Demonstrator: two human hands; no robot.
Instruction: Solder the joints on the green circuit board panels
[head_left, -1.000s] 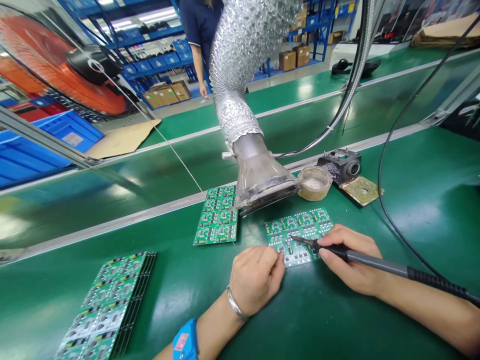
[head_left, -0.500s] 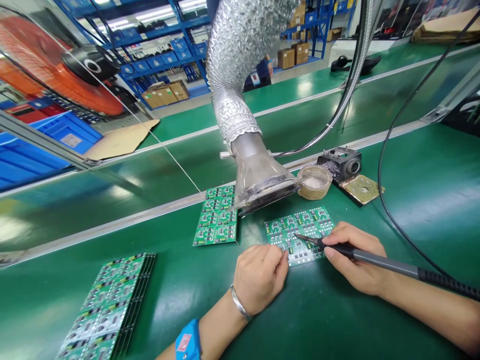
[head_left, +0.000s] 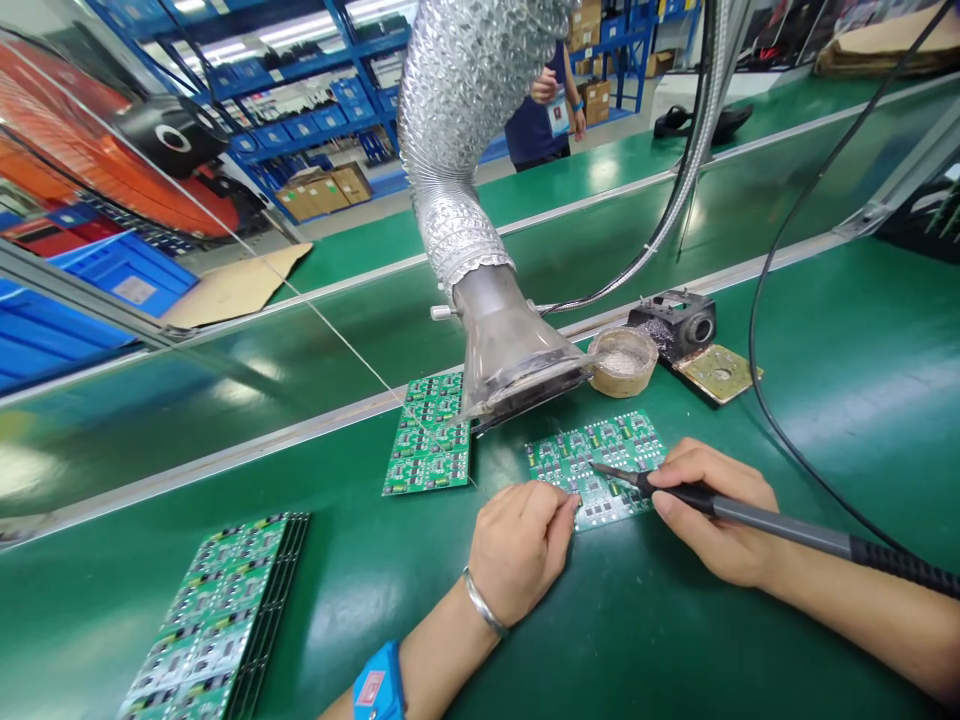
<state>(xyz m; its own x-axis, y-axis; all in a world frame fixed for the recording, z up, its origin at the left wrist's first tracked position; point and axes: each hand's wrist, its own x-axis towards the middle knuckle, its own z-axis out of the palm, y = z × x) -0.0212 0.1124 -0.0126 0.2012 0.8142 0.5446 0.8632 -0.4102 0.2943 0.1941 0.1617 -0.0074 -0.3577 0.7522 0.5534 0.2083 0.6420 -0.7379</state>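
My right hand (head_left: 712, 515) is closed round a soldering iron (head_left: 757, 513), its tip resting on a green circuit board (head_left: 596, 465) on the green bench. At that board's near left corner my left hand (head_left: 521, 545) is curled into a pinch on a thin solder wire (head_left: 337, 330), which runs up and away to the left. A second green circuit board (head_left: 427, 448) lies just left of the first. A clear fume hood (head_left: 514, 355) on a silver duct hangs right over both boards.
A stack of circuit boards (head_left: 217, 625) sits at the near left. Behind the work board stand a round tin (head_left: 622, 362), an iron stand (head_left: 675, 322) and a yellow sponge pad (head_left: 716, 373). A black cable (head_left: 757, 380) loops at the right. A person (head_left: 544, 110) stands far back.
The iron tip has shifted slightly right across the board and my left hand followed. The person in the background walked from left of the duct to its right.
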